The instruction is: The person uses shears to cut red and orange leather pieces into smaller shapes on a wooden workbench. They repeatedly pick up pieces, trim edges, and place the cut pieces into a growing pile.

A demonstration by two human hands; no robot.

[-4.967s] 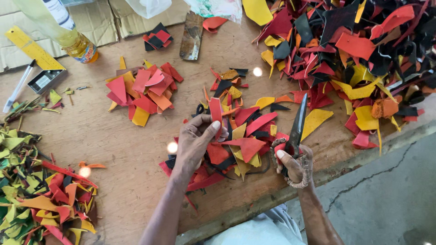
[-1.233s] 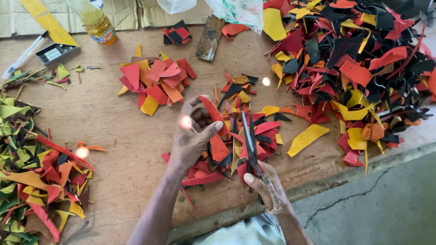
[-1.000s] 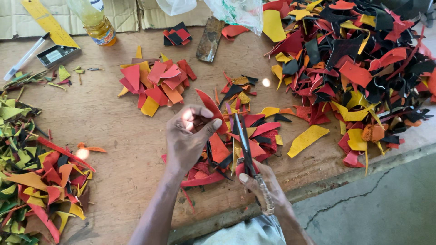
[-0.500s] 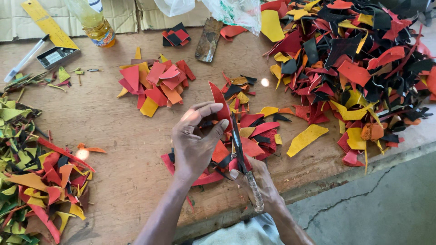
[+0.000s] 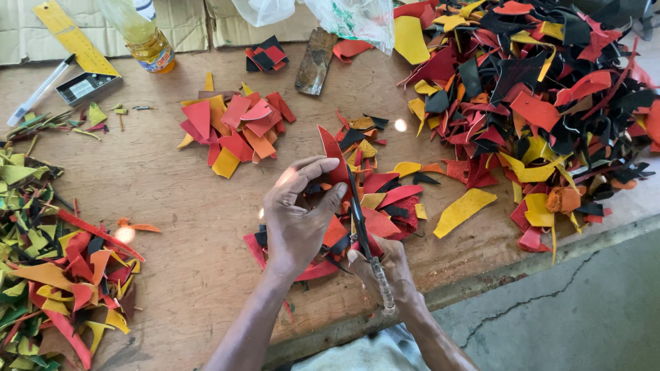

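— Left hand [image 5: 297,220] pinching red scrap [image 5: 333,152] upright over small pile [image 5: 375,206], fingers closed on its lower edge; big heap [image 5: 543,89] well apart on right of bench [image 5: 179,206]

— Right hand [image 5: 385,268] wrapped shut round scissors [image 5: 359,220], blades along scrap's right edge. Best kept taut and steady, fingertips clear of blades, short snips close to edge, probably

— Sorted stack [image 5: 237,130] behind, bottle [image 5: 148,41] far back
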